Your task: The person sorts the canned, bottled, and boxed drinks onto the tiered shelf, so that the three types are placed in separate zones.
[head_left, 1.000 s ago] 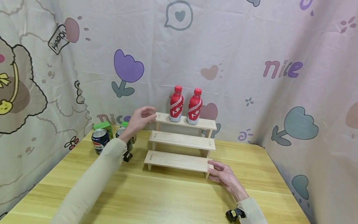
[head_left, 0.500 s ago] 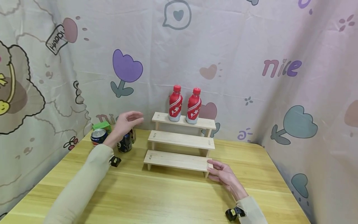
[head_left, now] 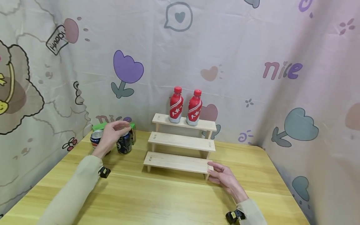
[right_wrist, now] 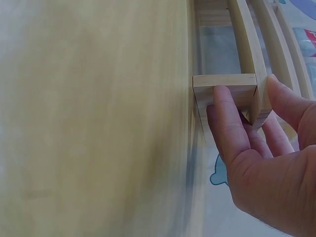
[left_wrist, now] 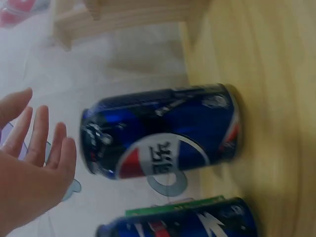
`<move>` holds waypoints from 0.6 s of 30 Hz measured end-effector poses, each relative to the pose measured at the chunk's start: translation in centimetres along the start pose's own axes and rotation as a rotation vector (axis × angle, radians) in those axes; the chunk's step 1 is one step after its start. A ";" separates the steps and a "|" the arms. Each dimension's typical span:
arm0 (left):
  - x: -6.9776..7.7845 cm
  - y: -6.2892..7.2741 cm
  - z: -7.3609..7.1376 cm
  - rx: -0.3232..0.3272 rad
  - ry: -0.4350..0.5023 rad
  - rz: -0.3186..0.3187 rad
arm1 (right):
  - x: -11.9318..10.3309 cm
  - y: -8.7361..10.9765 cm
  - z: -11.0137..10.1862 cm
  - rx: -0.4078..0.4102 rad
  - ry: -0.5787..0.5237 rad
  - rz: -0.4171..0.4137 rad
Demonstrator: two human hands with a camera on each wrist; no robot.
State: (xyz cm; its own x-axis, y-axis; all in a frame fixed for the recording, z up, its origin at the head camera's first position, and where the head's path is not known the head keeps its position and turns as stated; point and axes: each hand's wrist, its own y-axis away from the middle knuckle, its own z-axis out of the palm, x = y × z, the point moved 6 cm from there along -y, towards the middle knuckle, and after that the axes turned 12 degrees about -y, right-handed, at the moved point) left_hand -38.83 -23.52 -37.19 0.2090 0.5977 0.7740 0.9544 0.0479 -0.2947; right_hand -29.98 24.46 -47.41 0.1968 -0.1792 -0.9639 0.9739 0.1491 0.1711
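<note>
My left hand (head_left: 112, 132) hovers over the drink cans at the table's left, holding nothing, fingers loosely bent. Just right of it stands a dark blue can (head_left: 124, 145); another blue can (head_left: 96, 136) is partly behind the wrist. The left wrist view shows the fingers beyond the lid end of a blue cola can (left_wrist: 163, 131), with a gap between. At the front right corner of a three-tier wooden display shelf (head_left: 180, 142), my right hand (head_left: 223, 175) grips the lowest tier. Its thumb lies on the board and its fingers reach around the leg (right_wrist: 222, 81).
Two red bottles (head_left: 176, 109) (head_left: 194, 109) stand upright on the top tier. Green cartons (head_left: 99, 126) (head_left: 133, 134) stand behind the cans. A printed curtain (head_left: 239, 40) hangs behind and beside the wooden table (head_left: 157, 200).
My left hand has left the shelf's top left end and moved left and down to the cans. My right hand stays on the lowest tier; the bottles have not moved.
</note>
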 end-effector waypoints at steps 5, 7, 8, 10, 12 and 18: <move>-1.4 0.5 -0.4 -0.011 0.000 -0.048 | -0.1 -0.1 0.1 -0.010 -0.015 0.001; -1.8 0.6 -0.4 -0.033 -0.003 -0.049 | -0.1 -0.1 0.1 -0.015 -0.018 0.002; -1.9 0.7 -0.4 -0.045 -0.003 -0.048 | -0.1 -0.1 0.1 -0.015 -0.019 0.001; -2.1 0.8 -0.3 -0.065 -0.010 -0.048 | -0.1 -0.1 0.1 -0.016 -0.020 0.001; -2.4 0.9 -0.2 -0.081 -0.022 -0.052 | -0.1 -0.2 0.1 -0.019 -0.021 0.000; -3.1 1.0 0.0 -0.106 -0.085 -0.060 | 0.0 -0.3 -0.1 -0.014 -0.029 -0.001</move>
State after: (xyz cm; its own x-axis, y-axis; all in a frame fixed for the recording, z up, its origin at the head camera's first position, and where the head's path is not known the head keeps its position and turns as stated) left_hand -38.56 -25.32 -39.87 0.1364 0.6619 0.7371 0.9827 0.0036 -0.1851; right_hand -30.31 24.52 -47.48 0.1989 -0.2071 -0.9579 0.9725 0.1623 0.1668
